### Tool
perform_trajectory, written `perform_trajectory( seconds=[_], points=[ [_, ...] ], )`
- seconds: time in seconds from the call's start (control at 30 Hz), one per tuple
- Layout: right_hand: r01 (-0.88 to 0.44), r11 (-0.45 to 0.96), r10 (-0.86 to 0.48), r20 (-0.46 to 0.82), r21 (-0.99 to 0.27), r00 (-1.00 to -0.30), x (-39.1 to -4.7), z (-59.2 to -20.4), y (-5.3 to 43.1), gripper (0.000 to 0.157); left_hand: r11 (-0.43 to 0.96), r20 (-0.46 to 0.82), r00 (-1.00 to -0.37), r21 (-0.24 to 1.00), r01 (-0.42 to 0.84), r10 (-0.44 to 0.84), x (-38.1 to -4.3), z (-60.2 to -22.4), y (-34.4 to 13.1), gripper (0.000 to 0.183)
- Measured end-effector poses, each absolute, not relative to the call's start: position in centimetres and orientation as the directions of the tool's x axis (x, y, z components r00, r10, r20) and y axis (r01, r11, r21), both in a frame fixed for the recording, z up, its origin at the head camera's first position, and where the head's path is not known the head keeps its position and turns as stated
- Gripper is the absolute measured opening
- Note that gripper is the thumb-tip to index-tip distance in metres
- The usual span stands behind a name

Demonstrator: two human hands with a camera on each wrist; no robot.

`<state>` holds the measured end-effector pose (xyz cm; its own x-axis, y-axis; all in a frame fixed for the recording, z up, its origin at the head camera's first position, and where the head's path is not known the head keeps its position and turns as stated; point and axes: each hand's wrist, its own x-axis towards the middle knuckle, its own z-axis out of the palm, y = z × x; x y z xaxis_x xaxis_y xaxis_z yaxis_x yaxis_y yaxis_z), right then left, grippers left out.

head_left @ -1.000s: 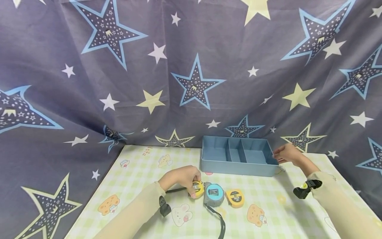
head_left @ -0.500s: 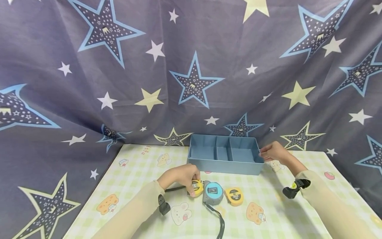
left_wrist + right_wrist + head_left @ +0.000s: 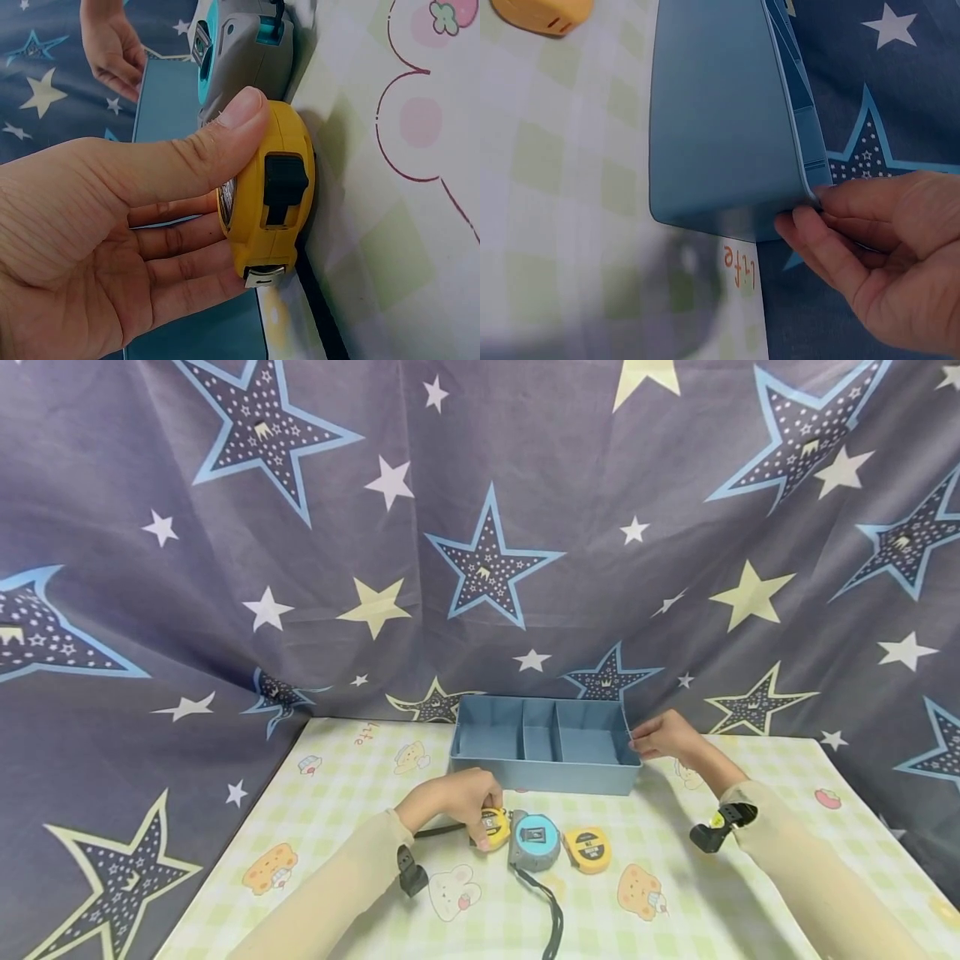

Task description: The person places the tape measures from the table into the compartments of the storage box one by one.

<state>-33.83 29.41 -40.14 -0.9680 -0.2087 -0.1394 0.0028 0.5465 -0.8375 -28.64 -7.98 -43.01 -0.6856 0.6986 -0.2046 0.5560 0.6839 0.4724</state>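
Observation:
My left hand [image 3: 457,799] grips a yellow tape measure [image 3: 281,184] on the table, thumb on one side and fingers on the other; a black strap trails from it. Just right of it lies a grey and turquoise tape measure [image 3: 535,842] with a black wrist strap. A second yellow tape measure [image 3: 588,850] lies further right. Behind them stands a blue box [image 3: 547,774] with three compartments, nothing lying in them. At its right end my right hand [image 3: 667,739] pinches the rim between thumb and fingers, as the right wrist view shows.
A green-checked tablecloth [image 3: 360,852] with cartoon prints covers the table. A dark curtain [image 3: 315,560] with stars hangs right behind the box and table's back edge. Each forearm wears a black wrist camera [image 3: 411,871].
The box has slid left along the back of the table, with my right hand holding its right end. My left hand and the tape measures have stayed in place.

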Motion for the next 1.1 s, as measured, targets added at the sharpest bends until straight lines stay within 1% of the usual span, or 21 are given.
perform_trajectory(
  seconds=[0.3, 0.57, 0.7, 0.87, 1.03, 1.1],
  points=[
    [-0.009, 0.531, -0.235, -0.137, -0.847, -0.962, -34.4, -39.8, 27.9, 0.040, 0.695, -0.199, -0.704, 0.478, 0.537, 0.681, -28.4, -42.6, -7.9, 0.041],
    [0.048, 0.510, -0.203, -0.175, -0.859, -0.963, -35.2, -40.3, 27.7, 0.037, 0.711, -0.212, -0.714, 0.468, 0.525, 0.667, -28.5, -42.9, -7.9, 0.040],
    [0.072, 0.482, -0.200, -0.190, -0.873, -0.961, -35.7, -40.6, 27.8, 0.039, 0.715, -0.212, -0.717, 0.464, 0.524, 0.664, -28.4, -43.0, -7.9, 0.040],
    [0.160, 0.423, -0.193, -0.261, -0.892, -0.946, -36.4, -40.4, 27.9, 0.042, 0.718, -0.216, -0.721, 0.469, 0.515, 0.658, -28.6, -43.1, -7.9, 0.039],
    [0.280, 0.304, -0.208, -0.350, -0.911, -0.913, -36.9, -40.3, 28.1, 0.031, 0.724, -0.217, -0.731, 0.474, 0.501, 0.647, -28.6, -43.3, -7.9, 0.039],
    [0.319, 0.274, -0.207, -0.379, -0.908, -0.902, -36.9, -40.6, 28.3, 0.025, 0.725, -0.222, -0.732, 0.482, 0.492, 0.644, -28.5, -43.3, -8.0, 0.040]
  ],
)
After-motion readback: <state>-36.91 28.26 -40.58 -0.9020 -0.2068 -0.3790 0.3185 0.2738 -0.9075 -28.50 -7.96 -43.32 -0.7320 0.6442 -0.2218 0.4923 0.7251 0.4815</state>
